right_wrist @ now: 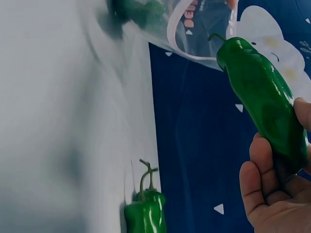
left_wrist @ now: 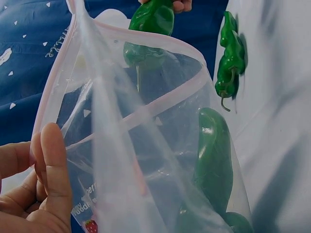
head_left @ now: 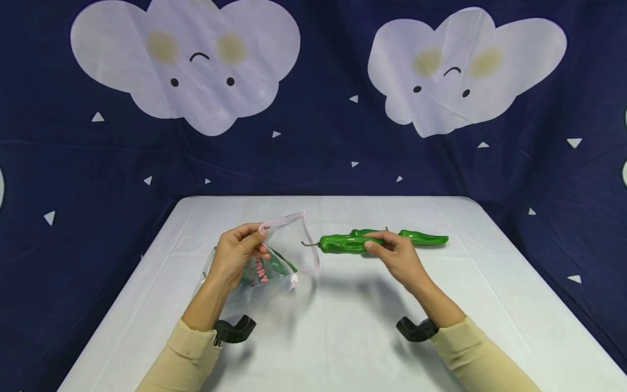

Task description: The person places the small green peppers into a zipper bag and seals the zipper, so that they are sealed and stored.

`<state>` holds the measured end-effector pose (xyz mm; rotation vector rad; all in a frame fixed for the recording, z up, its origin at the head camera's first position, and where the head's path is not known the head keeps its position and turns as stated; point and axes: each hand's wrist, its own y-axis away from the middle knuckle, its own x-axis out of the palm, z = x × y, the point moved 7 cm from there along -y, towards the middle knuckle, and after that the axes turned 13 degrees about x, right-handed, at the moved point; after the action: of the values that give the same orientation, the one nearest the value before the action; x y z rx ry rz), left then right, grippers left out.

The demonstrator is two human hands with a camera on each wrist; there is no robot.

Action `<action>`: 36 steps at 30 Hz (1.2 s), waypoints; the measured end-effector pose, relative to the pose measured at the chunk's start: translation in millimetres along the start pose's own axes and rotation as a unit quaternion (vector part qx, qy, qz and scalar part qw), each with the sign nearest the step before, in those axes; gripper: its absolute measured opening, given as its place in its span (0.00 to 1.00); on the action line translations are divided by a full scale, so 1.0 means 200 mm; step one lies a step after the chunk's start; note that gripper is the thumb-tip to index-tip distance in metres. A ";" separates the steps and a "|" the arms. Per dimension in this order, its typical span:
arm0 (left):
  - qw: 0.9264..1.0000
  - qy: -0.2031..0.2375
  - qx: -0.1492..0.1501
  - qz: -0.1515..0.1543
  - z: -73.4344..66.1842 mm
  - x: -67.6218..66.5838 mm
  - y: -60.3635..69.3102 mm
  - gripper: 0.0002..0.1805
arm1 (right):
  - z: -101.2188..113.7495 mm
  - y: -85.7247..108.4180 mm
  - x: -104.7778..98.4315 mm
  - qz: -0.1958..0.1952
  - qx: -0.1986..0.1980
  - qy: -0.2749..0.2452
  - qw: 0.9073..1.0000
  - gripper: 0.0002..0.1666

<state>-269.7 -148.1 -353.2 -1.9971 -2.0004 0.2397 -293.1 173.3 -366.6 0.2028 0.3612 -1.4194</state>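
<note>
The left hand pinches the rim of a clear zip bag with pinkish edging, its mouth spread towards the right. Green peppers show through the plastic, one clearly in the left wrist view. Between thumb and fingers the right hand grips a green pepper by one end; its stem points left at the bag's mouth. In the left wrist view the stem of that held pepper shows through the bag's film; whether it is inside the mouth, I cannot tell.
More green peppers lie on the white table behind and right of the right hand; in the right wrist view, two stems stand out from them. A dark blue cloth with clouds hangs beyond the table's far edge.
</note>
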 end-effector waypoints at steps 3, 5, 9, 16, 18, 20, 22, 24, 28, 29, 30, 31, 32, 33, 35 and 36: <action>1.000 -0.002 0.001 0.001 0.00 0.00 0.00 0.18 | 0.02 -0.01 0.04 0.013 -0.007 -0.006 1.000 0.18; 1.000 -0.003 0.001 0.001 0.00 0.00 0.00 0.18 | 0.03 -0.01 0.07 0.016 -0.007 0.000 1.000 0.18; 1.000 -0.003 -0.001 0.001 0.00 0.00 0.00 0.19 | 0.06 -0.02 0.12 0.011 -0.001 0.027 1.000 0.17; 1.000 0.003 -0.001 0.000 0.00 0.00 0.00 0.19 | 0.09 -0.04 0.19 0.018 0.014 0.056 0.998 0.16; 1.000 0.001 0.000 0.001 -0.01 0.00 0.00 0.19 | 0.10 -0.04 0.21 0.019 0.014 0.061 0.998 0.15; 1.000 0.002 0.000 0.001 -0.01 0.00 0.00 0.18 | 0.11 -0.05 0.23 0.018 0.010 0.069 0.997 0.14; 1.000 0.001 0.000 0.001 -0.01 0.00 0.00 0.18 | 0.12 -0.06 0.25 0.017 0.008 0.078 0.997 0.13; 1.000 -0.001 0.000 0.002 -0.01 0.00 0.00 0.18 | 0.13 -0.07 0.26 0.014 0.003 0.088 0.996 0.13; 1.000 -0.004 0.000 0.004 -0.01 0.00 0.00 0.18 | 0.15 -0.08 0.30 0.010 -0.002 0.101 0.995 0.11; 1.000 -0.005 0.000 0.004 -0.01 0.00 0.00 0.18 | 0.16 -0.08 0.31 0.010 -0.004 0.103 0.995 0.11; 1.000 -0.005 0.000 0.004 -0.01 0.00 0.00 0.18 | 0.17 -0.08 0.32 0.010 -0.005 0.105 0.994 0.11; 1.000 -0.004 0.000 0.004 -0.01 0.00 0.00 0.18 | 0.17 -0.08 0.32 0.010 -0.006 0.105 0.994 0.11; 1.000 -0.004 0.000 0.003 -0.01 0.00 0.00 0.18 | 0.18 -0.08 0.33 0.011 -0.007 0.107 0.994 0.11; 1.000 -0.004 0.000 0.003 -0.01 0.00 0.00 0.18 | 0.19 -0.08 0.34 0.012 -0.008 0.108 0.994 0.11; 1.000 -0.004 0.001 0.002 -0.01 0.00 0.00 0.18 | 0.20 -0.08 0.36 0.012 -0.010 0.112 0.994 0.11; 1.000 -0.003 0.001 0.003 -0.01 0.00 0.00 0.18 | 0.21 -0.08 0.37 0.012 -0.012 0.116 0.993 0.11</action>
<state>-269.6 -147.5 -350.5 -2.0028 -1.9974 0.2487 -295.4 87.4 -353.1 0.3536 0.5637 -1.3699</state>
